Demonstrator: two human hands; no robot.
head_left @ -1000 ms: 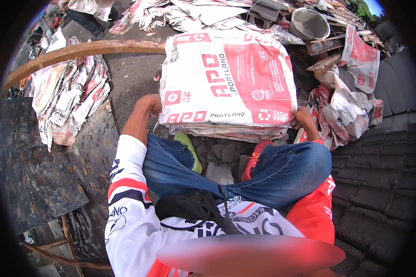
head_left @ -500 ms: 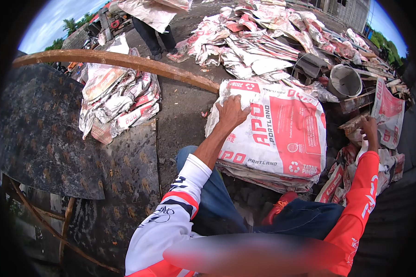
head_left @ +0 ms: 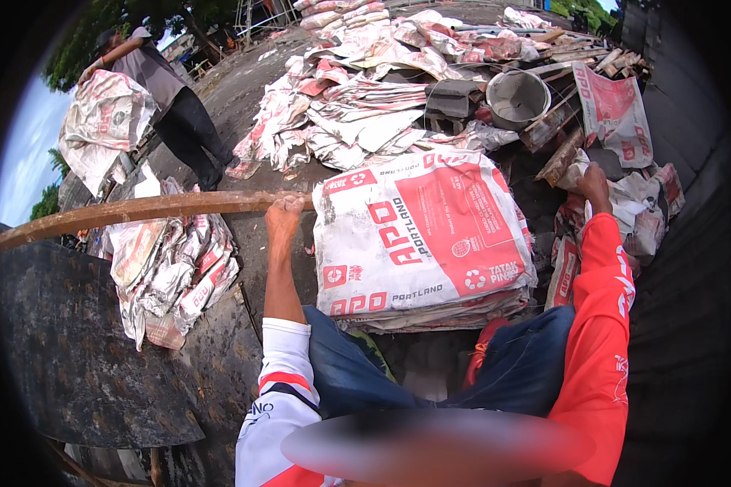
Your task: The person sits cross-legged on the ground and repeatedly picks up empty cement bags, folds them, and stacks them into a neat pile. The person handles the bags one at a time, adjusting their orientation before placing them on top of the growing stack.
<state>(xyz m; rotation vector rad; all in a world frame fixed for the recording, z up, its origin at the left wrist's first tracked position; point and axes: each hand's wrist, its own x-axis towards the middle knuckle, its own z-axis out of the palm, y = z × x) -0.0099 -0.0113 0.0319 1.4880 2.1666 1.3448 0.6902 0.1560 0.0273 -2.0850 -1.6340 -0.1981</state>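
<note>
A flat stack of red-and-white cement sacks (head_left: 430, 235) lies right in front of my knees. My left hand (head_left: 283, 213) is closed on the end of a long wooden beam (head_left: 154, 209), just beside the stack's left edge. On the right, my right hand (head_left: 594, 187) is closed on a crumpled whitish cement sack (head_left: 575, 171). Beneath and around that hand lie more crumpled sacks (head_left: 635, 207). My right fingers are partly hidden by the back of the hand.
Another pile of used sacks (head_left: 175, 272) lies left, by dark metal sheeting (head_left: 81, 349). Beyond the stack spreads a large sack heap (head_left: 365, 122), with a grey bucket (head_left: 518, 99) and wood scraps (head_left: 562, 156). A co-worker (head_left: 175, 97) stands far left holding a sack.
My left hand has left the top of the stack and moved left onto the beam. My right hand now grips a whitish sack. The view has turned, showing more of the co-worker.
</note>
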